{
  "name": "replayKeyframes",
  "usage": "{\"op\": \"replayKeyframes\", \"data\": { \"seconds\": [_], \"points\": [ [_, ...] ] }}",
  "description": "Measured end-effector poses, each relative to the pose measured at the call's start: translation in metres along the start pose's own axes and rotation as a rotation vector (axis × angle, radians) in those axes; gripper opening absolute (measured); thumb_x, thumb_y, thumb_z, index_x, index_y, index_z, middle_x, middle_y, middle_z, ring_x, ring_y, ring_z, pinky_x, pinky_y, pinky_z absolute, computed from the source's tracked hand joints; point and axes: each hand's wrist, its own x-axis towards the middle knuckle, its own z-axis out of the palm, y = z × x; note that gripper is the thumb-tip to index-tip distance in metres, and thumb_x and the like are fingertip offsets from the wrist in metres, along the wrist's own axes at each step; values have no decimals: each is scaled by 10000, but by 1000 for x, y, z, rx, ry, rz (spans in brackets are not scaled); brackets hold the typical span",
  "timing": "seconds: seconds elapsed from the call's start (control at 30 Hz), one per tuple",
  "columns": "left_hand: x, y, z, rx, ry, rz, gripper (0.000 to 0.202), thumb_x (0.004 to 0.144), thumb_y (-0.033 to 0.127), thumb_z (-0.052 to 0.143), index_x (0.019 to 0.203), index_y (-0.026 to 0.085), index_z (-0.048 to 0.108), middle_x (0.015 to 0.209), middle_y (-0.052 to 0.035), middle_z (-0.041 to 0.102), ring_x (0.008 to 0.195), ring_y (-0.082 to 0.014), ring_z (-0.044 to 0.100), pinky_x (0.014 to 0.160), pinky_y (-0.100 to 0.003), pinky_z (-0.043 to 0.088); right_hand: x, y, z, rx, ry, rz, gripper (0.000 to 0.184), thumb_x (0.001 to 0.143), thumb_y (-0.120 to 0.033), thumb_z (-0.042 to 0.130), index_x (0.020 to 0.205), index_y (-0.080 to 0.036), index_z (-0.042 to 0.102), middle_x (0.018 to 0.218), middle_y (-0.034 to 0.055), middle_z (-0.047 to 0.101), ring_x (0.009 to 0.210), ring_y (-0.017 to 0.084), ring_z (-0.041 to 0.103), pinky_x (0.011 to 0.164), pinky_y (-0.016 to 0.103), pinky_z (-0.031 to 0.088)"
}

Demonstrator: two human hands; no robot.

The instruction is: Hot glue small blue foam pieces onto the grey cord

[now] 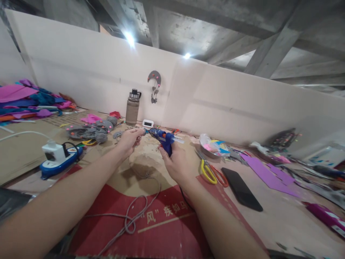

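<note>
1. Head view, clock centred on its middle: my left forearm enters from 8 o'clock, and my left hand (pixel 129 143) reaches inward with thumb and fingers drawn into a narrow pinch; what sits between the tips is too small to tell.
2. My right forearm rises from 5 o'clock, and my right hand (pixel 175 162) is wrapped around the handle of the blue glue gun (pixel 168 141), close to the centre. Its nozzle points towards 9 o'clock, just beside my left fingertips.
3. A grey cord (pixel 129 217) lies looped at 7 o'clock.
4. At 6 o'clock, red printed cardboard (pixel 161 235) beneath my arms reads “风”疾如马 in pale characters.
5. The magenta object (pixel 327 220) at 4 o'clock bears white patches I can't read; the white display (pixel 148 123), between 9 and 10, is equally illegible.
6. Yellow-and-orange-handled scissors (pixel 208 173) and a black phone (pixel 242 189) lie towards 4 o'clock.
</note>
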Motion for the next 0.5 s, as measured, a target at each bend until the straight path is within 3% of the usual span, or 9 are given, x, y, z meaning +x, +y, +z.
{"op": "replayKeyframes", "data": {
  "seconds": [0.5],
  "points": [
    [-2,-2,5,-1,-32,-43,203,561,263,704,654,126,587,593,7,514,430,-39,359,358,-168,199,0,4,3,-76,-27,31,282,837,-388,416,989,-177,526,738,85,609,630,211,546,572,310,379]
  ]
}}
